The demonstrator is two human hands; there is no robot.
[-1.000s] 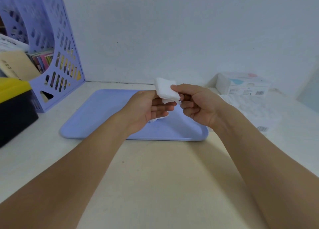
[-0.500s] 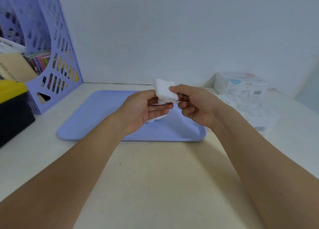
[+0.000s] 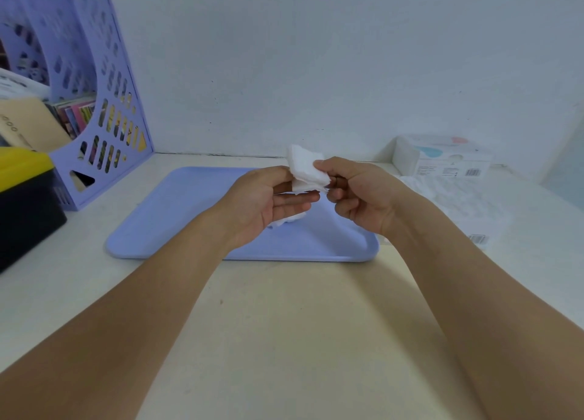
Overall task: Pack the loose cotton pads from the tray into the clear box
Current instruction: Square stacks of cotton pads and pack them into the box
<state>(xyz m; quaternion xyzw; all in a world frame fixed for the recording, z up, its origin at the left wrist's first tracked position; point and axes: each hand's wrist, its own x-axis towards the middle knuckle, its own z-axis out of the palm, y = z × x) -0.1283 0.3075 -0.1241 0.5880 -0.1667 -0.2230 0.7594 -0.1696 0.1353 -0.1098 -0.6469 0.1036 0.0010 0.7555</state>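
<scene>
**Cotton pads held in both hands above the tray**

While both hands meet over the far half of the tray, the items stand as follows.

Cotton pads (image 3: 306,170): a small white stack, raised above the tray and tilted, held between the two hands.

Left hand (image 3: 268,201): palm turned up and inward, fingers extended beneath the stack and supporting its lower edge; the thumb lies against the stack's left side.

Right hand (image 3: 363,195): thumb and forefinger pinch the right edge of the stack; the remaining fingers are curled under toward the palm.

Loose pad (image 3: 289,219): a further bit of white cotton lies on the tray, mostly hidden under the left hand; how many pads it makes up cannot be told.

Tray (image 3: 177,217): lilac-blue, rectangular with rounded corners, lying flat on the pale surface (image 3: 284,324).

Clear box (image 3: 455,204): a transparent container holding white cotton, on the surface just right of the tray, with a barcode label at its near corner.

White carton (image 3: 442,157): printed packaging, against the wall behind the clear box.

File rack (image 3: 94,103): lilac, perforated, holding papers and books, at the far left.

Black-and-yellow case (image 3: 25,198): at the left edge, in front of the file rack.
</scene>
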